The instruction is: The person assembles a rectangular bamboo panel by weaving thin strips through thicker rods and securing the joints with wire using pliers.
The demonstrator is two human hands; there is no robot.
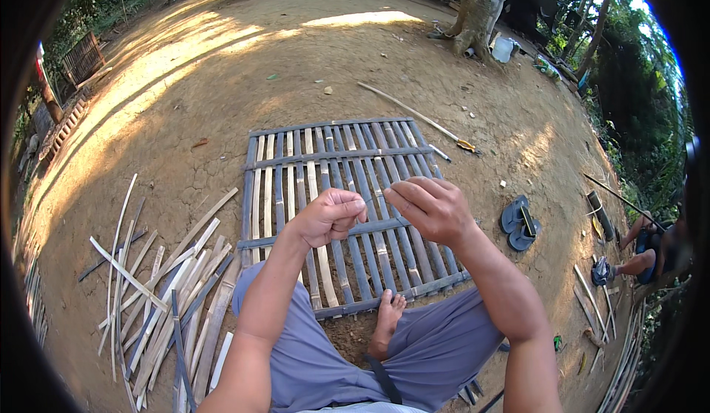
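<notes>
Before me on the ground lies a bamboo slat panel, its long dark and pale slats crossed by several bars. Above its middle I hold my two hands close together but apart. My left hand is closed, thumb pressed against curled fingers. Opposite it, my right hand is closed too, fingers bent down in a pinch. Whatever they pinch is too fine to make out. My bare foot rests against the panel's near edge bar.
Loose bamboo strips are heaped at left. Dark flip-flops lie right of the panel. Beyond it rest a long pole and a tool with a yellow-orange handle. Another person sits at far right. A tree trunk stands behind.
</notes>
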